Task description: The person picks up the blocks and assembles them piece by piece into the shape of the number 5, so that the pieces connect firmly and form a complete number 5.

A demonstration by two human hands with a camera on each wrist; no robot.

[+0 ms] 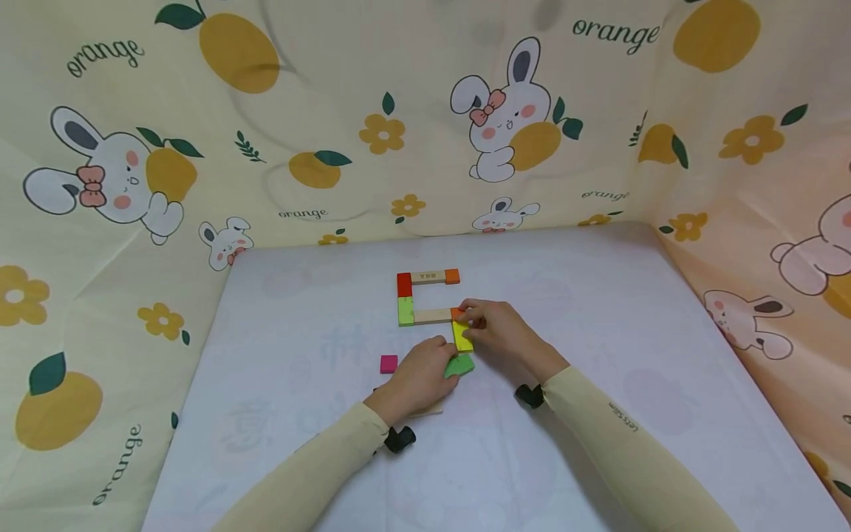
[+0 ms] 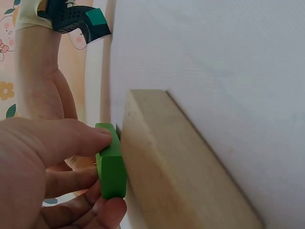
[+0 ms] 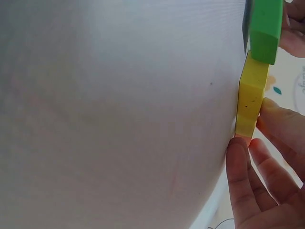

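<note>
Flat coloured blocks lie end to end on the white table. My left hand pinches a green block between thumb and fingers, just below a yellow block. The right wrist view has the green block's end against the yellow one. My right hand holds the yellow block along its side, its fingertips also at the orange block above. From there a plain wooden block runs left to a lime block, with a red block above it.
Extending right from the red block are another wooden block, with dark marks, and an orange block. A pink block lies left of my left hand. Partly hidden below that hand is a wooden block. Printed cloth hangs behind the table.
</note>
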